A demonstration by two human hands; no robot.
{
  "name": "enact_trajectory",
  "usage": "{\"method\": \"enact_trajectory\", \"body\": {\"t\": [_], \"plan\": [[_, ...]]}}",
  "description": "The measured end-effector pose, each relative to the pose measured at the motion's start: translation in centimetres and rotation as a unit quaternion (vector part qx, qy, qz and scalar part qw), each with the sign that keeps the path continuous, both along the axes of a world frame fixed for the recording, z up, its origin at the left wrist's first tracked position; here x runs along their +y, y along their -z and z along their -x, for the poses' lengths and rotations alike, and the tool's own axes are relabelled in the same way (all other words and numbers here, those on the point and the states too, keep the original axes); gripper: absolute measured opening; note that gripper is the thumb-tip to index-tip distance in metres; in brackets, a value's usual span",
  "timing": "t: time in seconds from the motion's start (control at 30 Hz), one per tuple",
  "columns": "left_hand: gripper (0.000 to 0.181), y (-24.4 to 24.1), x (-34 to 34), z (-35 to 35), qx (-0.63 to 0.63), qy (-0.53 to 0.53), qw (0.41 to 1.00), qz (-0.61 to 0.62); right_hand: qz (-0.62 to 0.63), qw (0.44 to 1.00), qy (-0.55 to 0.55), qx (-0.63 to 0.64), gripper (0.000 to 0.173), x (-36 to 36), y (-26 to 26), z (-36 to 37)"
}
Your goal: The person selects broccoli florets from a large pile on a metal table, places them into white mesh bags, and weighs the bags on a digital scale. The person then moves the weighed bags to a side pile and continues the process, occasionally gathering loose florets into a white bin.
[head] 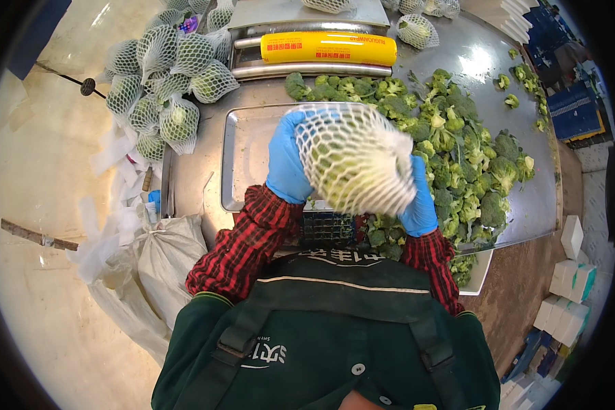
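Between my two gloved hands is a green vegetable, likely a broccoli head, in a white foam net sleeve [351,161]. My left hand [287,159], in a blue glove, grips its left side, with the fingers partly hidden behind the net. On the right, my right hand [421,200] holds the gathered end of the netting; most of its fingers are out of sight behind it. The bundle is held above a shallow metal tray [228,159]. A heap of cut broccoli florets [456,143] lies to the right of my right hand.
Several netted heads [177,120] are piled at the table's left edge. A yellow roll of cling film [330,48] rests on a wrapping machine at the back. A netted head [416,31] lies beyond it. A pale woven sack [169,261] stands at left; white foam boxes [573,279] sit at right.
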State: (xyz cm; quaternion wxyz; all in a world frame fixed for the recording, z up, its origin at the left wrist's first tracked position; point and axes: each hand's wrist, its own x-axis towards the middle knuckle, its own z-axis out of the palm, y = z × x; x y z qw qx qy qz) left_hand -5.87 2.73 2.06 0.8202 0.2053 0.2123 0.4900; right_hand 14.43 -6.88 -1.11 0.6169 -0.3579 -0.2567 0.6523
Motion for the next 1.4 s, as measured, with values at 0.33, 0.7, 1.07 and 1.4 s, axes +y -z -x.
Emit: {"method": "enact_trajectory", "body": {"t": [0.33, 0.7, 1.07, 1.4], "plan": [[0.045, -2.0, 1.9, 2.4, 0.051, 0.165, 0.974, -0.147, 0.000, 0.986, -0.033, 0.163, 0.056, -0.5, 2.9, -0.5], [0.060, 9.3, -4.0, 10.5, 0.306, -0.049, 0.937, -0.164, -0.080, 0.933, -0.148, -0.318, 0.053, 3.0, -2.3, 2.7], [0.050, 8.2, -7.0, 19.6, 0.594, -0.262, 0.724, -0.231, -0.118, 0.906, -0.053, -0.403, 0.037, 13.8, 6.0, 0.2], [0.044, 15.9, -7.5, 27.3, 0.253, -0.406, 0.878, 0.003, -0.154, 0.804, 0.087, -0.567, 0.038, 10.0, 5.4, 0.1]]}}
